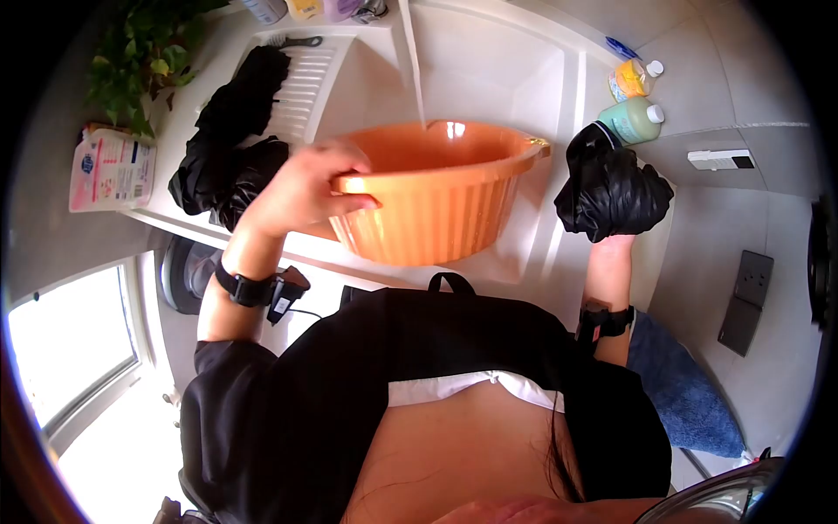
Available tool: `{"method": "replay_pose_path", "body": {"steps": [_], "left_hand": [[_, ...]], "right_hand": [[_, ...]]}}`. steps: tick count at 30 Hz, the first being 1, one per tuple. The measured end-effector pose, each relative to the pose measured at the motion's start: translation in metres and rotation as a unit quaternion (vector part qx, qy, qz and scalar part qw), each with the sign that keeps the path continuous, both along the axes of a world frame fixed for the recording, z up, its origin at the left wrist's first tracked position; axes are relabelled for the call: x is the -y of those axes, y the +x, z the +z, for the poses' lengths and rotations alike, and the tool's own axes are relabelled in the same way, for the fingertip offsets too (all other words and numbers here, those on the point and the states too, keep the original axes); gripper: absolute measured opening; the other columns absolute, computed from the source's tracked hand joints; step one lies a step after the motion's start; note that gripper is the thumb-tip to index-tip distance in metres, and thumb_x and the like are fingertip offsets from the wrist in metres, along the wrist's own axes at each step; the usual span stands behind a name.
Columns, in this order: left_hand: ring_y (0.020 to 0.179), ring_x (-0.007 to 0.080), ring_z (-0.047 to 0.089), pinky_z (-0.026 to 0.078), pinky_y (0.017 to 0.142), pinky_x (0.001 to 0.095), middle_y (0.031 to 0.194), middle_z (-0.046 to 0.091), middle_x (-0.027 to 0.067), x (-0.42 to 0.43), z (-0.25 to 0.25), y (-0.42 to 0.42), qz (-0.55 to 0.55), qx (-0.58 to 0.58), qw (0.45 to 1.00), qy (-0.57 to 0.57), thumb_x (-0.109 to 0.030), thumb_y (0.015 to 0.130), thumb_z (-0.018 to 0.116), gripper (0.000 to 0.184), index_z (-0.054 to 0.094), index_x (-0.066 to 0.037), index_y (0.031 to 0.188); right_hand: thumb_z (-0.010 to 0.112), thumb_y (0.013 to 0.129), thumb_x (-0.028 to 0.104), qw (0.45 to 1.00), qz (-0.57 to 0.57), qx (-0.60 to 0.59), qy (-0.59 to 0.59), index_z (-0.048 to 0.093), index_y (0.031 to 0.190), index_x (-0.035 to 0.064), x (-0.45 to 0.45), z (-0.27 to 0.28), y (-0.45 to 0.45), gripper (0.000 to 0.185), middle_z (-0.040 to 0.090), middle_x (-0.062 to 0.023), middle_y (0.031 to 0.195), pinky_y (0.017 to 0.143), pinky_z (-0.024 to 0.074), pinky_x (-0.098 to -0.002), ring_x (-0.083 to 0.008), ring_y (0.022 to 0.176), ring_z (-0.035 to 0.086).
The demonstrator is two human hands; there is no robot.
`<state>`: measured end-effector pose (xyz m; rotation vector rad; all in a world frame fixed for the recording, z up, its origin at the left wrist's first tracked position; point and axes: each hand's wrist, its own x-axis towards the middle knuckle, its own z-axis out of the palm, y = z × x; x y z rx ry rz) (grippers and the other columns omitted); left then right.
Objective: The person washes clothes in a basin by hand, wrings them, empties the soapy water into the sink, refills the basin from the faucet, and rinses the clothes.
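An orange plastic basin (428, 214) with ribbed sides is tilted in the white sink (515, 92), its opening facing away from me. My left hand (319, 183) grips the basin's near left rim, thumb outside and fingers over the edge. On the right, a bunched shiny black garment (614, 192) covers my right hand (618, 242), which holds it beside the sink's right ledge. Only the wrist end of that hand shows; its fingers are hidden. A narrow pale strip (412, 61) runs down toward the basin; whether it is a spout or water I cannot tell.
More black clothing (231, 148) lies over the ribbed washboard (305, 83) at left, near a brush (297, 41). A pink-labelled detergent pack (113, 170) and a leafy plant (144, 57) flank it. Yellow (628, 80) and green (630, 120) bottles stand on the right.
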<state>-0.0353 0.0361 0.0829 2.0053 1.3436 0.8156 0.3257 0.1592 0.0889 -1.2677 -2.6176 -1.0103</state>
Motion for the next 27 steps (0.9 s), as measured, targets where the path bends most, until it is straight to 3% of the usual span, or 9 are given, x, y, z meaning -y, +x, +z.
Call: {"method": "replay_pose_path", "body": {"steps": [3,5,7,9,11,19,22,25,27], "left_hand": [[0.083,0.0319,0.057,0.047,0.071,0.039,0.084,0.059,0.0104,-0.002,-0.03,0.017,-0.029,-0.057,0.997,0.044,-0.004,0.061,0.072,0.028,0.058,-0.003,0.085],[0.084,0.0309,0.056,0.047,0.07,0.0399,0.084,0.058,0.0101,-0.009,-0.063,0.023,-0.058,-0.097,0.992,0.051,-0.002,0.061,0.067,0.025,0.057,-0.005,0.084],[0.081,0.0315,0.056,0.046,0.067,0.04,0.08,0.057,0.0104,-0.014,-0.083,0.03,-0.07,-0.122,0.986,0.089,-0.004,0.062,0.065,0.023,0.055,-0.005,0.082],[0.079,0.0314,0.056,0.045,0.066,0.0402,0.078,0.055,0.0102,-0.018,-0.096,0.037,-0.083,-0.144,0.979,0.114,-0.006,0.063,0.064,0.021,0.053,-0.005,0.08],[0.078,0.0308,0.055,0.044,0.066,0.0403,0.077,0.054,0.0095,-0.023,-0.103,0.041,-0.093,-0.165,0.974,0.128,-0.007,0.064,0.063,0.02,0.052,-0.006,0.08],[0.087,0.0285,0.058,0.047,0.074,0.0394,0.088,0.059,0.0084,-0.024,-0.168,0.039,-0.174,-0.302,0.924,-0.159,-0.015,0.066,0.071,0.027,0.062,-0.009,0.091],[0.092,0.0304,0.058,0.048,0.078,0.0381,0.098,0.061,0.0105,-0.019,-0.178,0.042,-0.17,-0.283,0.921,-0.208,-0.02,0.07,0.071,0.035,0.062,-0.007,0.102],[0.099,0.0301,0.059,0.048,0.082,0.0373,0.106,0.061,0.0132,-0.031,-0.127,0.043,-0.158,-0.214,0.902,-0.341,-0.032,0.082,0.065,0.041,0.059,-0.006,0.113],[0.104,0.0269,0.058,0.047,0.086,0.0361,0.114,0.058,0.0135,-0.037,-0.135,0.036,-0.03,-0.041,0.936,-0.349,-0.042,0.087,0.056,0.05,0.052,-0.009,0.124]], "right_hand": [[0.041,0.088,0.037,0.98,-0.093,-0.021,-0.177,0.052,0.103,0.0053,-0.005,-0.013,0.001,0.037,0.055,-0.0112,0.099,0.086,0.039,-0.04,-0.0266,0.096,0.052],[0.035,0.093,0.043,0.876,-0.126,-0.246,-0.396,0.05,0.114,0.002,-0.029,-0.077,0.023,0.048,0.055,-0.0144,0.112,0.099,0.0374,-0.044,-0.0292,0.108,0.05],[0.035,0.094,0.042,0.524,-0.001,-0.622,-0.581,0.051,0.113,0.0032,-0.034,-0.118,0.032,0.046,0.056,-0.0127,0.111,0.098,0.0389,-0.043,-0.0272,0.105,0.053],[0.034,0.095,0.041,0.009,0.122,-0.806,-0.58,0.052,0.111,0.0044,-0.036,-0.132,0.033,0.044,0.057,-0.0109,0.11,0.097,0.0404,-0.0419,-0.0252,0.102,0.055],[0.035,0.095,0.04,-0.021,0.143,-0.78,-0.608,0.052,0.112,0.0066,-0.039,-0.138,0.024,0.041,0.058,-0.01,0.11,0.096,0.0414,-0.0419,-0.0251,0.103,0.055],[0.04,0.094,0.034,0.047,-0.044,-0.837,-0.544,0.054,0.115,0.0067,-0.021,-0.153,-0.037,0.038,0.059,-0.0092,0.113,0.093,0.0467,-0.0404,-0.0234,0.106,0.057],[0.041,0.093,0.035,0.033,-0.086,-0.83,-0.55,0.056,0.114,0.0068,-0.021,-0.165,-0.06,0.038,0.061,-0.0103,0.112,0.091,0.0486,-0.0407,-0.0246,0.105,0.058],[0.041,0.094,0.036,-0.013,-0.127,-0.811,-0.571,0.055,0.117,0.0074,-0.025,-0.177,-0.082,0.039,0.059,-0.0103,0.116,0.094,0.0465,-0.0414,-0.0249,0.108,0.056],[0.039,0.095,0.035,-0.055,-0.102,-0.798,-0.592,0.052,0.121,0.0068,-0.024,-0.183,-0.096,0.041,0.057,-0.0105,0.12,0.098,0.043,-0.041,-0.0248,0.111,0.054]]}}
